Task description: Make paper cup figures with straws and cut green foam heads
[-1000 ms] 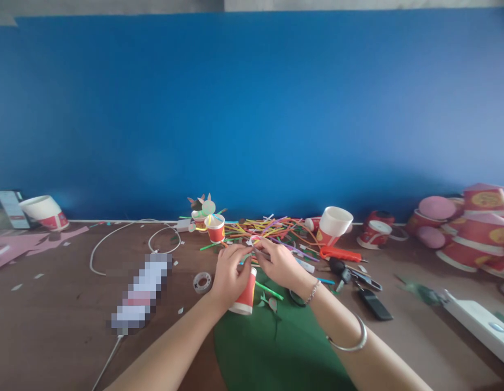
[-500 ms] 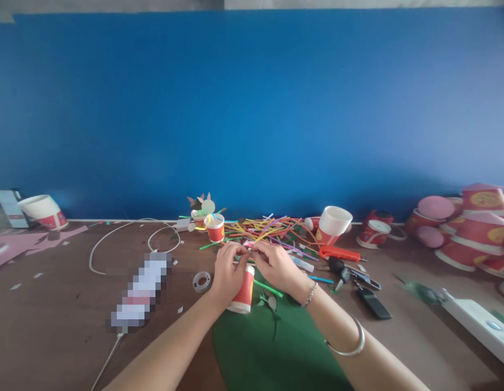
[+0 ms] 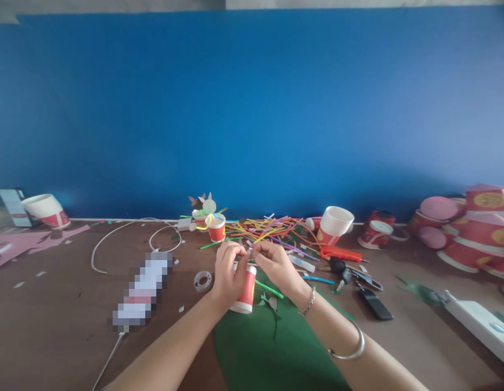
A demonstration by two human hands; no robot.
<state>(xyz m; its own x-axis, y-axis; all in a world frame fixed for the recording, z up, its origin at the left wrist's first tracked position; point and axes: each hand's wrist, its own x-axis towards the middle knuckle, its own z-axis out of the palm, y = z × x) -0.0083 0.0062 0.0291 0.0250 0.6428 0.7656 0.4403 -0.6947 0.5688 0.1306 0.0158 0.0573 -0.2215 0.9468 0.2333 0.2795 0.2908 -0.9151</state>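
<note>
- Progress, my read: partway. The small pale piece (image 3: 250, 251) was in the fingers, not visibly fixed to anything.
- Red-and-white paper cup (image 3: 246, 293) below it showed no attached parts on its visible side.
- Done, by the look of it: small red-and-white cup with a pale round paper head (image 3: 208, 206), far left of the hands.
- Not used, apparently: loose thin multicoloured sticks (image 3: 272, 225) at the far side of the table (image 3: 154, 358), plus a bright green stick (image 3: 270, 289) right of the paper cup.
- Left hand (image 3: 231, 271) and right hand (image 3: 276, 266): both narrow, fingertips pinched on the pale piece; its shape was too small to tell.
- Paper cup sat just near-side of the fingertips, partly behind the left hand, by the dark green sheet (image 3: 276, 347). Couldn't tell whether they touched.
</note>
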